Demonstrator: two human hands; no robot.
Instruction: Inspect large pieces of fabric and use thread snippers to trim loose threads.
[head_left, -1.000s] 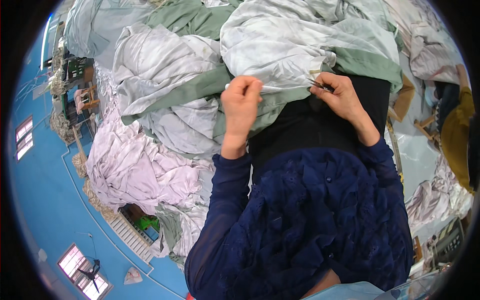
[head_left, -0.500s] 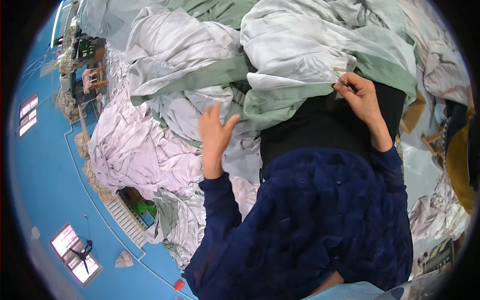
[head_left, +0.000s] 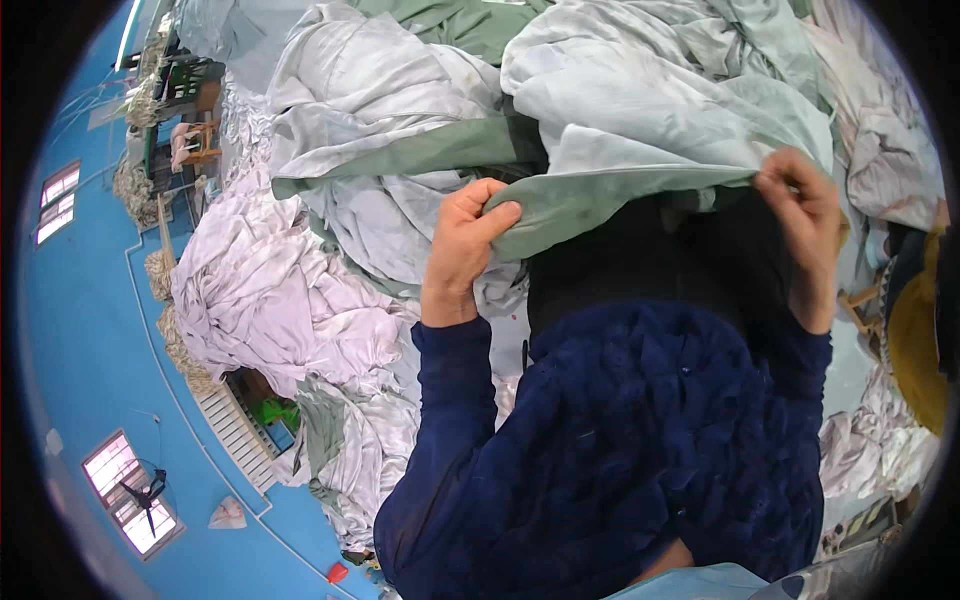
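Observation:
A white cloth [head_left: 650,105] with a wide green border [head_left: 600,205] lies over my lap. My left hand [head_left: 462,245] pinches the border at its left end, thumb on top. At the other end my right hand [head_left: 803,215] is closed on the cloth's edge. Between the two hands the border is drawn out in a nearly straight line. Whether a small tool is still inside my right hand cannot be seen. Black fabric [head_left: 640,260] covers my lap beneath the border.
Another white cloth with a green band [head_left: 410,155] is heaped at the left. Pale pink fabric [head_left: 285,290] piles up nearer me. More crumpled cloth [head_left: 890,160] lies at the far right, with a mustard-coloured item [head_left: 918,340] nearer. A wooden stool [head_left: 200,142] stands far left.
My left hand, empty and spread before, has taken hold of the border. My right hand, which held a small dark metal tool, has moved right, and the border is now stretched between both hands.

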